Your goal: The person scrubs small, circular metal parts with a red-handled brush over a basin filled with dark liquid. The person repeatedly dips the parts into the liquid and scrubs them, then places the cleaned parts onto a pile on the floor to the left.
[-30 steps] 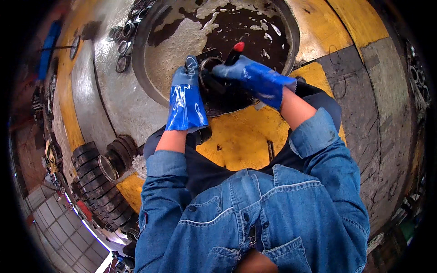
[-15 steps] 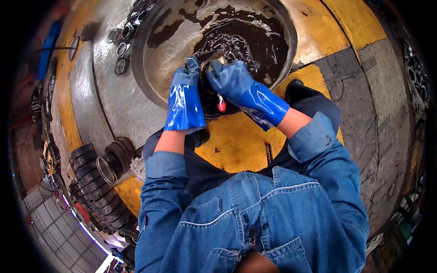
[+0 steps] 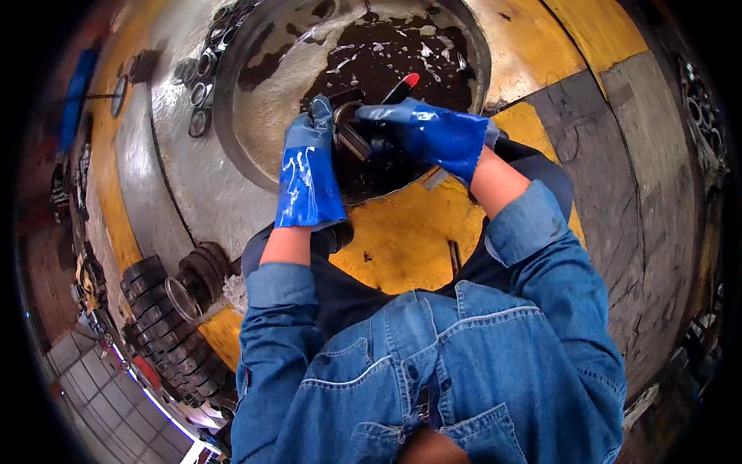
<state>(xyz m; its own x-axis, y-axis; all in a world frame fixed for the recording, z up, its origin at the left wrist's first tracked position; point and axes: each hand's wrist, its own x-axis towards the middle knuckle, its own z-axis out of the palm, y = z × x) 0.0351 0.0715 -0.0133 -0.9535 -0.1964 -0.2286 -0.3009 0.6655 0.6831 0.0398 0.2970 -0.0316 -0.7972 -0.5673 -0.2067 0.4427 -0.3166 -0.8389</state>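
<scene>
Both my hands wear blue rubber gloves and meet over a round basin of dark, foamy liquid. My left hand is closed on a dark, wet metal part with a round, ring-like end, tilted over the near side of the basin. Against its right side, my right hand is closed around a dark tool with a red tip. The tip points up and away from me; the tool's other end is hidden by the glove and the metal part.
Several metal rings lie on the floor left of the basin. A stack of ribbed dark tyres or rollers and a rusty cylindrical part stand at the lower left. A yellow board lies between my legs.
My right hand has turned, swinging the red tip from the near side to the far side. The metal part now shows more clearly between my hands, and the liquid is less churned.
</scene>
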